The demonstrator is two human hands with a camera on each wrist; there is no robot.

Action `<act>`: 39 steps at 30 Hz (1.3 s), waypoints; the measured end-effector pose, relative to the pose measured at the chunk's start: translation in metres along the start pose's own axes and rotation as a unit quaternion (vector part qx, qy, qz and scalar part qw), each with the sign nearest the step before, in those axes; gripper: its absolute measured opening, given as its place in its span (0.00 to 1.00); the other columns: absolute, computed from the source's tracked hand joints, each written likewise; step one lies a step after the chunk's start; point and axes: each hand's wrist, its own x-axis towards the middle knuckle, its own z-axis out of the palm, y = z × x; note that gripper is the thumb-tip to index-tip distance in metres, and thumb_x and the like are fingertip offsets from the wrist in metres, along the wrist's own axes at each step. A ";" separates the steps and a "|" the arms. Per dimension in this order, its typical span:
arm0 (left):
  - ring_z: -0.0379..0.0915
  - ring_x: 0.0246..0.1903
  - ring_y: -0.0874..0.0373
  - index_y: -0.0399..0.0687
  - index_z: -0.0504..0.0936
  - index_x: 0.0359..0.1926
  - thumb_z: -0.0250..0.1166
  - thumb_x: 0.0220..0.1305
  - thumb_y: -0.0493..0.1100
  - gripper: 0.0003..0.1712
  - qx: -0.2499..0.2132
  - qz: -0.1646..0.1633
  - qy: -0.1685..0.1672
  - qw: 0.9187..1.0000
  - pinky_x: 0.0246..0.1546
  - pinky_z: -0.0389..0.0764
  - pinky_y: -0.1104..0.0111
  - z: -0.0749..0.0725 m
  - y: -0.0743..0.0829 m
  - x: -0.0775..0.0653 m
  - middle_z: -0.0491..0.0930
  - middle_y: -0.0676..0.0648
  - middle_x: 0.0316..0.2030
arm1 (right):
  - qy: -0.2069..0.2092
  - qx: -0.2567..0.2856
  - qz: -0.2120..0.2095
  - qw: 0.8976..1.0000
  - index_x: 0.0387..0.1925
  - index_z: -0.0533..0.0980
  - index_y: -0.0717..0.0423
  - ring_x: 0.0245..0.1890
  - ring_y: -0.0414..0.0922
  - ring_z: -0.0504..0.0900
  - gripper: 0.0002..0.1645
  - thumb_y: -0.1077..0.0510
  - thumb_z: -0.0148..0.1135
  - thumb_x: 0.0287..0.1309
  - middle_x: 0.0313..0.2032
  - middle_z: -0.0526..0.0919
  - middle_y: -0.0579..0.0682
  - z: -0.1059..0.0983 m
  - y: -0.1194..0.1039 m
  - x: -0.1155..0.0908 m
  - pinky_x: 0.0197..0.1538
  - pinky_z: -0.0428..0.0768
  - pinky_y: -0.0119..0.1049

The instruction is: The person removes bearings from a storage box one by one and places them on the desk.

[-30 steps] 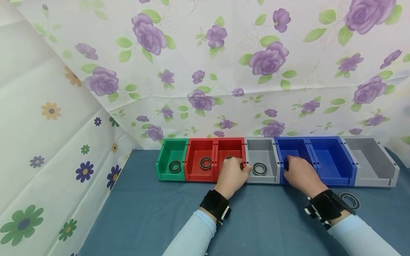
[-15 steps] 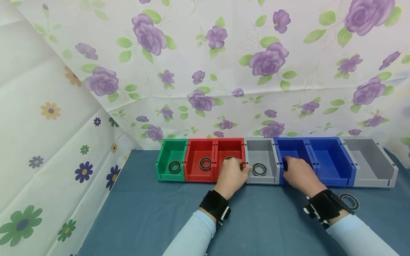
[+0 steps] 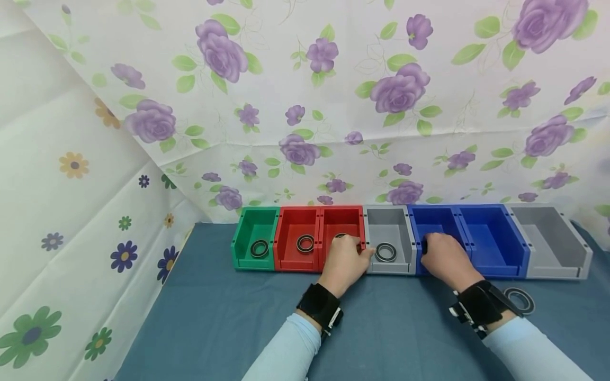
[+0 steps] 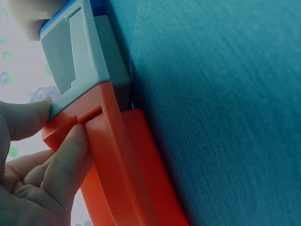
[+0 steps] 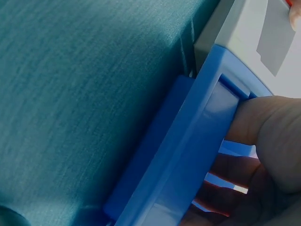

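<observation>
My left hand (image 3: 345, 262) reaches over the wall where the second red bin (image 4: 108, 155) meets a grey bin (image 4: 89, 56). It pinches the adjoining walls, thumb on the grey side and fingers inside the red. A ring-shaped bearing (image 3: 340, 235) is partly covered by this hand. My right hand (image 3: 448, 258) reaches into the left blue bin (image 5: 183, 155), thumb just inside its wall beside the grey bin. A dark rounded shape (image 3: 424, 244) shows at its fingertips; I cannot tell whether the hand holds it. Another bearing (image 3: 385, 252) lies in the grey bin between the hands.
Further left, a green bin (image 3: 245, 218) and another red bin (image 3: 293, 217) each contain a bearing. On the right stand a second blue bin (image 3: 491, 233) and a grey bin (image 3: 548, 227). A loose bearing (image 3: 528, 302) lies on the blue cloth (image 3: 395, 328) beside my right wrist.
</observation>
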 end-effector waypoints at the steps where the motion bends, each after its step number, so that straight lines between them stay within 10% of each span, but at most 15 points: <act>1: 0.66 0.16 0.62 0.51 0.81 0.30 0.64 0.59 0.53 0.12 0.000 0.001 0.000 1.000 0.15 0.69 0.70 0.000 0.000 0.000 0.68 0.53 0.14 | -0.003 0.003 0.004 1.000 0.28 0.72 0.59 0.21 0.47 0.69 0.04 0.65 0.58 0.48 0.23 0.71 0.52 -0.001 0.000 0.000 0.22 0.68 0.38; 11: 0.66 0.16 0.62 0.51 0.80 0.30 0.64 0.59 0.53 0.12 0.008 -0.001 0.001 1.000 0.15 0.68 0.70 0.000 -0.001 0.001 0.68 0.53 0.15 | -0.007 0.029 0.020 0.999 0.35 0.75 0.63 0.21 0.47 0.71 0.10 0.67 0.58 0.46 0.25 0.73 0.53 -0.004 -0.003 0.000 0.21 0.69 0.36; 39: 0.66 0.15 0.61 0.54 0.78 0.25 0.64 0.59 0.53 0.11 -0.001 0.001 -0.002 1.000 0.15 0.68 0.69 -0.001 0.001 0.000 0.67 0.52 0.13 | 0.204 0.045 -0.087 0.974 0.48 0.76 0.55 0.48 0.53 0.72 0.29 0.52 0.71 0.41 0.46 0.76 0.55 -0.005 0.015 -0.018 0.46 0.73 0.54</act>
